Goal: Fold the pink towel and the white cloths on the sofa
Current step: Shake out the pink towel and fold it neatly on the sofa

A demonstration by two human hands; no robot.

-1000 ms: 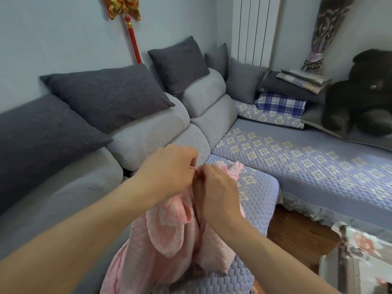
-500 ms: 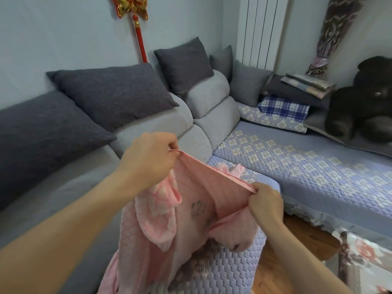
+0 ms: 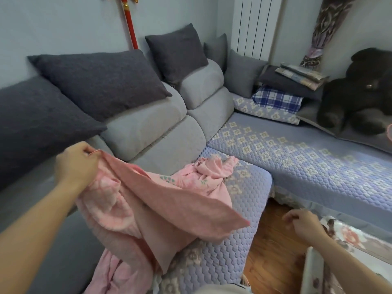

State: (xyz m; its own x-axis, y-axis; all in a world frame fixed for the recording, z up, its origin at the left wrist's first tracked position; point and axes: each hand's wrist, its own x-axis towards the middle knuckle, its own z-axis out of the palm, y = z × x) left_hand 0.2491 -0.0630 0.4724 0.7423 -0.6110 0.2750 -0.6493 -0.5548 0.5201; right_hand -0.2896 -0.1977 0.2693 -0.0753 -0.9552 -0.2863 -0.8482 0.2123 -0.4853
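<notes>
My left hand (image 3: 75,166) pinches pink towel (image 3: 148,206) corner; right hand (image 3: 305,224) loosely curled, empty. Advice: regrasp free corner (image 3: 244,222), pull edge taut.

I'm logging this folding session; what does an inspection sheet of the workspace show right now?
Surface: grey sofa with a quilted lavender seat cover.
Job's things: pink towel unfolded, partly lifted, rest crumpled on the seat; white cloths not seen.
Clutter: dark grey cushions, folded plaid cloths, dark plush bear.
Grips: left hand pinches a towel corner; right hand holds nothing, fingers loosely curled.
Cables: nothing seen.
Surroundings: white radiator, red tassel ornament, wooden floor.
</notes>
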